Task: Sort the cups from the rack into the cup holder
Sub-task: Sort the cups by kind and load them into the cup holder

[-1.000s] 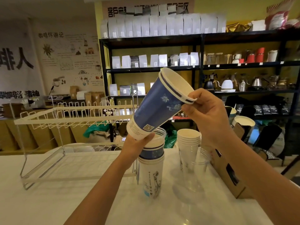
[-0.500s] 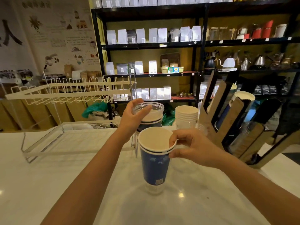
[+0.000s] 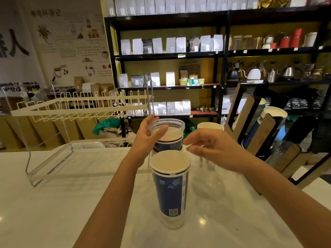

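Observation:
A tall blue paper cup stack point(image 3: 170, 190) stands upright on the white counter, close in front of me. Right behind it is a second stack of blue cups, topped by a clear plastic cup point(image 3: 174, 125). My left hand point(image 3: 148, 138) holds that clear cup at its left rim, thumb over the edge. My right hand point(image 3: 211, 149) hovers just right of the near blue cups, fingers spread, holding nothing. The white wire rack point(image 3: 80, 108) is at the left. The cardboard cup holder point(image 3: 258, 129) leans at the right with cups in its slots.
A stack of plain white paper cups point(image 3: 209, 126) stands behind my right hand. Black shelves point(image 3: 222, 54) with bags and kettles fill the background. The counter's right edge point(image 3: 315, 187) lies near the holder.
My right hand set the blue cup stack down on the counter and let go of it. My left hand moved from that stack's base to the clear cup behind.

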